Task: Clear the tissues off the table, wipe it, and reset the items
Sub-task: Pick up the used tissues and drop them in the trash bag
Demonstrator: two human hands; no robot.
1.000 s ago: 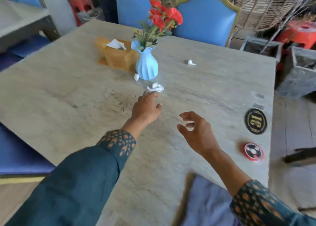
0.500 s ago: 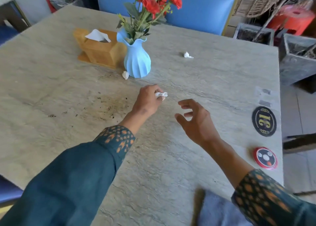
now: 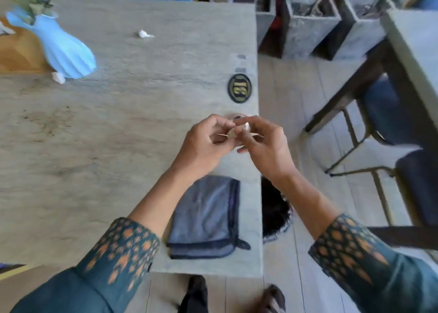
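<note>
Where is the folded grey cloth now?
The grey cloth lies near the table's right front corner, below both hands and partly under the left forearm.

Stone table [image 3: 142, 147]: vase [image 3: 66, 49], cloth [image 3: 206, 218], tissue scraps [image 3: 143, 34].

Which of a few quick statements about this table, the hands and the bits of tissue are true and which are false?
1. Both hands, the left hand and the right hand, meet over the table's right edge, pinching a small tissue scrap. True.
2. No tissues are left lying on the table. False: one crumpled tissue lies out in the open and another tissue sits at the foot of the blue vase.
3. A folded grey-blue cloth lies on the table below the hands. True.
4. The blue vase has tipped over. False: it stands on its base.
5. The cloth is in the left hand. False: neither hand touches it.
</note>
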